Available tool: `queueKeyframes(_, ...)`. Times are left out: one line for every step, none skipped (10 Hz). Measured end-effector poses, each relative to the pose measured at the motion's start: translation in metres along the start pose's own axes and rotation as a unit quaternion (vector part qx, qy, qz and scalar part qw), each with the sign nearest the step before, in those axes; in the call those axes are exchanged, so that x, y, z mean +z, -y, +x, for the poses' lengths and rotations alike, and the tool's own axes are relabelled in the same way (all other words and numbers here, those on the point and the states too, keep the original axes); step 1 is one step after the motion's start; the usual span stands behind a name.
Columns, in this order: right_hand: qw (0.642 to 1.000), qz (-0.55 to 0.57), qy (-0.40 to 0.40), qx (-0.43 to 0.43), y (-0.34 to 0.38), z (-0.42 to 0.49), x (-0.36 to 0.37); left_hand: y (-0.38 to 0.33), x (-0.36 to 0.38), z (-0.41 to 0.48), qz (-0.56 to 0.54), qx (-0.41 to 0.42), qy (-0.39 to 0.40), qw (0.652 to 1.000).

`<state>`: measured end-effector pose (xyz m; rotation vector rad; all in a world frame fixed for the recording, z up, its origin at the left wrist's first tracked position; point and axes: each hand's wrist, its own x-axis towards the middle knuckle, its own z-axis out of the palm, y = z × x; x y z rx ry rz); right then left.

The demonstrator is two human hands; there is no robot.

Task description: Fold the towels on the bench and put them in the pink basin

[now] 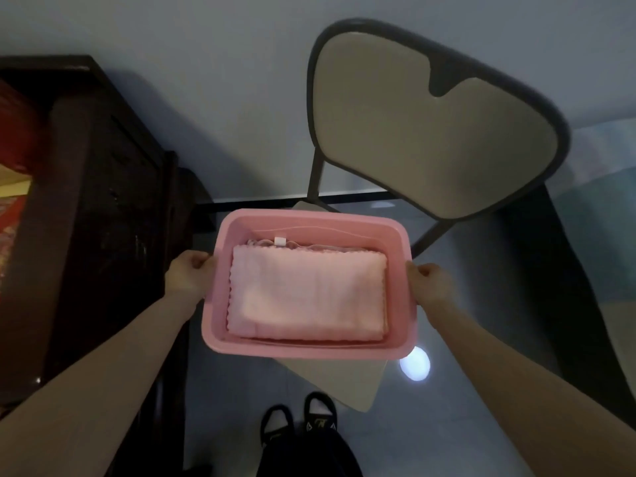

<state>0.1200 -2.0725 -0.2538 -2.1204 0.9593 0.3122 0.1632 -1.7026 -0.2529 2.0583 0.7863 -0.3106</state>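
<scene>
The pink basin [309, 351] is in the middle of the view, over the seat of a chair. A folded pink towel [308, 294] lies flat inside it, on top of another folded towel whose edge and white tag show at the far side. My left hand [189, 275] grips the basin's left rim. My right hand [430, 280] grips the right rim. Whether the basin rests on the seat or is lifted off it I cannot tell.
A chair with a beige padded back [430, 132] and beige seat [344, 376] stands ahead on a pale tiled floor. A dark wooden cabinet [103, 218] stands close on the left. My feet in black sandals [299, 421] are below the basin.
</scene>
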Motion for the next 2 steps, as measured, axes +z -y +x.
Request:
queueKeyframes(0.994,-0.025,-0.041,-0.102,0.032,-0.015,-0.014,-0.035,-0.021,-0.012,-0.014,0.044,0.003,0.999)
queueKeyframes(0.963,-0.012,-0.087,-0.256,0.092,-0.044,-0.038,-0.094,-0.053,-0.036,-0.035,0.151,-0.004,0.988)
